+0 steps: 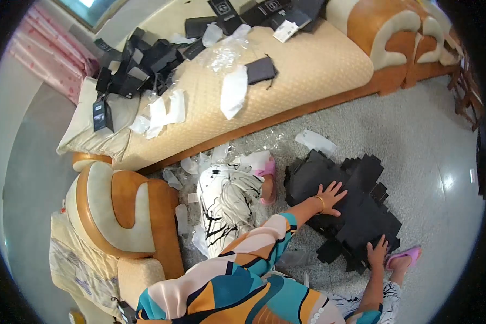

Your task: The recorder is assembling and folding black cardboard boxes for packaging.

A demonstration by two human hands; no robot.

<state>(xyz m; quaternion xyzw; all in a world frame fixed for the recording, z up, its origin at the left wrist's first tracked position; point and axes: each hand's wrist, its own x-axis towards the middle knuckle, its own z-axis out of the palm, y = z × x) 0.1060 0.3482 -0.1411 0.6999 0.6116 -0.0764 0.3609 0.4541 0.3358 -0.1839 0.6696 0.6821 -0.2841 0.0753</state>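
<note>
A pile of flattened black cardboard boxes (362, 210) lies on the floor between my feet, its tabbed edges sticking out on several sides. My left hand (330, 198), with a thin gold bracelet at the wrist, rests palm down on the pile's upper part, fingers spread. Lower down, near the pink slipper (405, 258) on my right foot, my right hand (377, 252) lies on the pile's near edge with fingers stretched out. Neither hand grips anything that I can see. Whatever lies under the top sheets is hidden.
The long sofa (308, 65) bears black boxes (140, 62), a dark pouch (261, 71), white paper and clear plastic. An armchair (129, 210) stands at left. Loose plastic wrappers (182, 218) litter the floor beside my left leg. A white packet (315, 141) lies beyond the pile.
</note>
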